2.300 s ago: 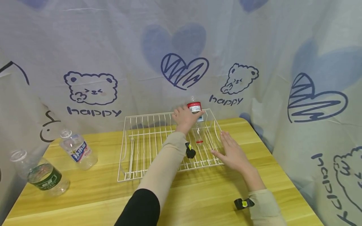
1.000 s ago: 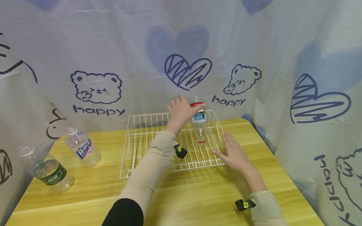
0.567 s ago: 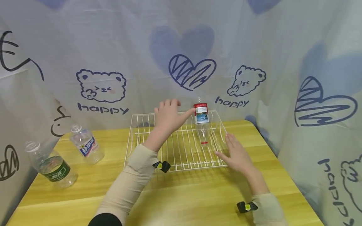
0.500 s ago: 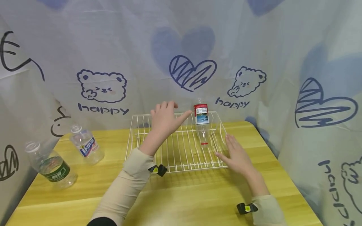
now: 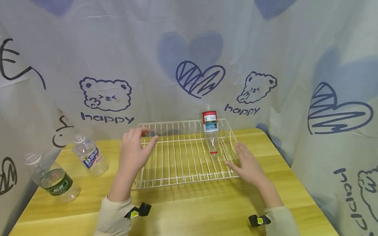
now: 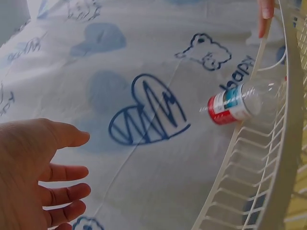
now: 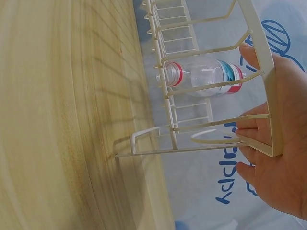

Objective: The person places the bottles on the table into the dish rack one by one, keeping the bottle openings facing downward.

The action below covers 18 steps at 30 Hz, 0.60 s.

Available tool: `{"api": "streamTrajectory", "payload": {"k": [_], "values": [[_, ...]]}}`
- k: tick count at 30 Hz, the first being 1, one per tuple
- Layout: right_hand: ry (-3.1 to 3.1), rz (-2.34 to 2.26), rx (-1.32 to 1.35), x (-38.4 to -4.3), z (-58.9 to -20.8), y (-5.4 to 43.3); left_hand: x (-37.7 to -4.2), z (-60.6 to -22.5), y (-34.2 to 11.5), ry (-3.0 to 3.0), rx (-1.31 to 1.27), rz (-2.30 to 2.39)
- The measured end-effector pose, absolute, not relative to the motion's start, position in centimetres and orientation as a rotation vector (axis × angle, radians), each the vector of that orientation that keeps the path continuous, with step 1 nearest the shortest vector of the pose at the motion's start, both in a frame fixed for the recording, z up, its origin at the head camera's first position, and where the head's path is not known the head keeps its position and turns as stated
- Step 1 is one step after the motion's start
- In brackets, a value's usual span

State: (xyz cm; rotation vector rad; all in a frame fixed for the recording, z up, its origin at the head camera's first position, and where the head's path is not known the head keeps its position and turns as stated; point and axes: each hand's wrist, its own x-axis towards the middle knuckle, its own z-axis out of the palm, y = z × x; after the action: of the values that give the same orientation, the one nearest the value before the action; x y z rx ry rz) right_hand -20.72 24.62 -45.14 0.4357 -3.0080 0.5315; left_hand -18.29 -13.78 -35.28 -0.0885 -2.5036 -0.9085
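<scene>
A white wire dish rack (image 5: pixel 177 178) stands on the wooden table. Near its right end a clear plastic bottle (image 5: pixel 210 122) with a red, white and blue label leans on the back rim, upside down with its neck low among the wires. My right hand (image 5: pixel 249 165) touches the rack's right front corner, fingers fairly straight and thumb spread; the right wrist view shows that hand (image 7: pixel 283 134) against the rim. Over the rack's left end is my left hand (image 5: pixel 134 152), holding nothing; in the left wrist view its fingers (image 6: pixel 67 192) are loosely spread, apart from the bottle.
Two more capless clear bottles stand on the left of the table (image 5: pixel 183 209): one with a blue and white label (image 5: pixel 91 157), one with a green label (image 5: pixel 57 182). A patterned cloth (image 5: pixel 147 65) hangs behind and beside the table.
My left hand has let go of the bottle in the rack and moved left and nearer, to the rack's left end. The bottle stays leaning. My right hand keeps its place at the corner.
</scene>
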Motion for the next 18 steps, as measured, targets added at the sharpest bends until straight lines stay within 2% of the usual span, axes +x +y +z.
{"api": "streamTrajectory", "payload": {"k": [11, 18], "values": [[-3.004, 0.547, 0.423, -20.5, -45.2, 24.6, -14.4, -38.0, -19.1, -2.345, 0.143, -0.803], [-3.008, 0.541, 0.410, -20.5, -45.2, 24.7, -12.2, -40.7, -22.9, -2.215, 0.200, -0.713]]}}
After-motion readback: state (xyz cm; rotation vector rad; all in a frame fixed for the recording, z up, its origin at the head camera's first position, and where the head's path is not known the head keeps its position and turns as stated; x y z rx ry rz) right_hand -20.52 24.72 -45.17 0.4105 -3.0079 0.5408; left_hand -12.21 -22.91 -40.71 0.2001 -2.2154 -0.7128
